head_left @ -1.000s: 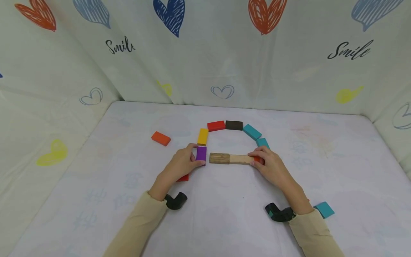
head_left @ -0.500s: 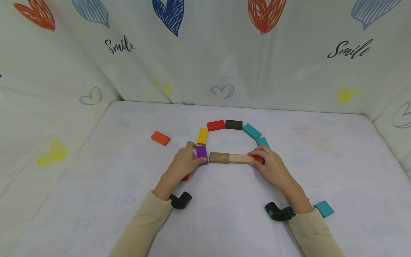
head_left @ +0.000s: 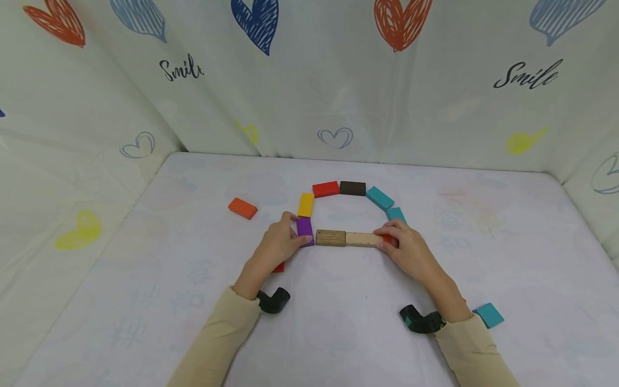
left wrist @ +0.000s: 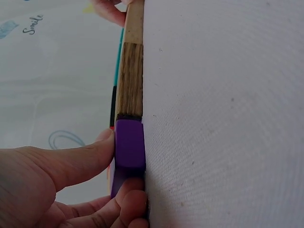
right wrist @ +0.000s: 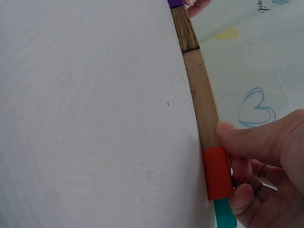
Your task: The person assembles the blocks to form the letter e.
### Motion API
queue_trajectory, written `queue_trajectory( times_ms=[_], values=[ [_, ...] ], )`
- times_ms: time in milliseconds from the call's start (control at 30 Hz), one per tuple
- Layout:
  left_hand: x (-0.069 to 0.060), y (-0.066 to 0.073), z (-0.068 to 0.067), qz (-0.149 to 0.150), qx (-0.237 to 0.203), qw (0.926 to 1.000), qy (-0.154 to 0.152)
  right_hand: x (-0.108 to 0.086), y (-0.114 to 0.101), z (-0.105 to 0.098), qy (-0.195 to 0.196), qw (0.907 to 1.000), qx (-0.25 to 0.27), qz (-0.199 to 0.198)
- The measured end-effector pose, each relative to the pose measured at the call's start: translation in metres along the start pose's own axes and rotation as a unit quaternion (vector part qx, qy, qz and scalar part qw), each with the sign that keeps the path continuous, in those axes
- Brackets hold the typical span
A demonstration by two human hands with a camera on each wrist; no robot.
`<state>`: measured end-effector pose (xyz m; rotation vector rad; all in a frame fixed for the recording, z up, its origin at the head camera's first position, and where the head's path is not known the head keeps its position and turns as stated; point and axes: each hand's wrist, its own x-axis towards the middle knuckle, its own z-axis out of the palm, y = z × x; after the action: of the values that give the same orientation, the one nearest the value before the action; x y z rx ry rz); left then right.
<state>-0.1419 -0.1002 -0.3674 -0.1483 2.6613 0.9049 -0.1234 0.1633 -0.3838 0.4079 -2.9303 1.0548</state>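
Observation:
My left hand [head_left: 273, 244] pinches a purple block [head_left: 304, 231] between thumb and fingers; the block lies slightly slanted. Its end meets a dark-grained wooden block [left wrist: 130, 80] in the left wrist view. A pale wooden block [head_left: 360, 239] continues that row to the right. At the row's right end, my right hand [head_left: 408, 252] holds an orange block [right wrist: 217, 173], mostly covered by the fingers in the head view. Behind the row curves an arc of blocks: yellow [head_left: 306, 205], red [head_left: 326, 189], black [head_left: 352, 188] and two teal ones, the upper teal block [head_left: 380, 198] fully visible.
A loose orange block [head_left: 243, 208] lies left of the arc. Under my left wrist a red block [head_left: 279, 267] is partly hidden. Another teal block [head_left: 489, 315] sits beside my right sleeve. A patterned curtain [head_left: 309, 80] hangs behind the white table [head_left: 338, 322].
My left hand has turned the purple block's near end rightward toward the wooden row and shifted it slightly away, against the yellow block. The right hand has stayed in place.

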Motion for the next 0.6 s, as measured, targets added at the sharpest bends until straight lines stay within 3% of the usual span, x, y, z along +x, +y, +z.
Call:
queue_trajectory(
  times_ms=[600],
  values=[
    [0.0062, -0.0023, -0.0044, 0.014, 0.004, 0.9993, -0.036, 0.0001, -0.001, -0.001, -0.003, 1.0, 0.001, 0.002]
  ],
)
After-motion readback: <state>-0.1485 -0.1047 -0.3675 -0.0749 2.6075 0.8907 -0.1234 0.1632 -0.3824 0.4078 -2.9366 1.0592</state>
